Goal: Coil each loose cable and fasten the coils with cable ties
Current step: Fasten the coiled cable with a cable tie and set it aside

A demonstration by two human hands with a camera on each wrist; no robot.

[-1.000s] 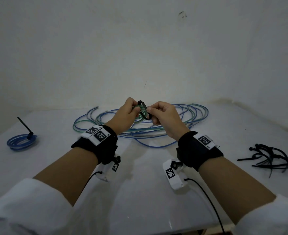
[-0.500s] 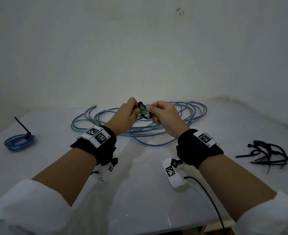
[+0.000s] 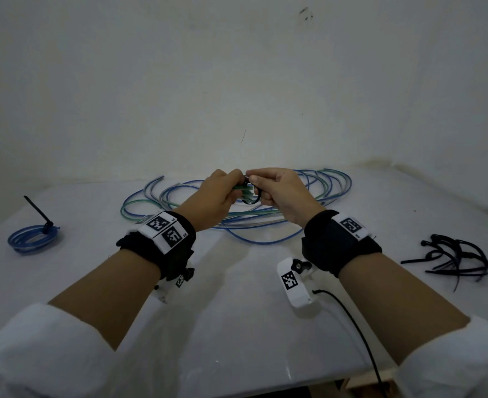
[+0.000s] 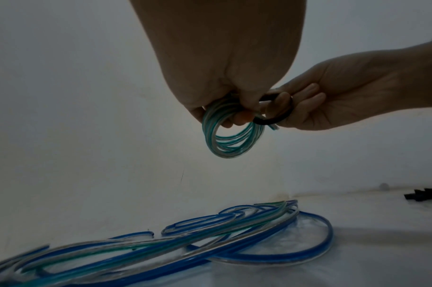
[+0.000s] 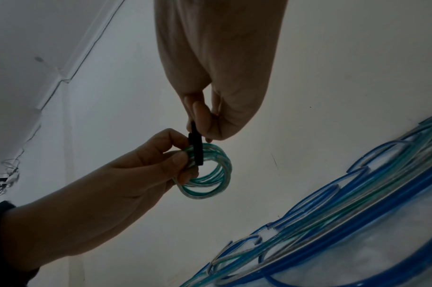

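Note:
My left hand pinches a small coil of green and clear cable above the table; the same green coil hangs below the fingers in the right wrist view. A black cable tie is looped around the coil's top. My right hand pinches the tie at the coil, fingers curled. Both hands meet above the heap of loose blue and green cables on the white table.
A finished blue coil with an upright black tie lies at the far left. A pile of spare black cable ties lies at the right. A white wall stands close behind the table. The table's front edge is near my elbows.
Both hands have stayed together over the cable heap. The tie's loop looks drawn closer to the green coil, with the right fingers shifted onto it.

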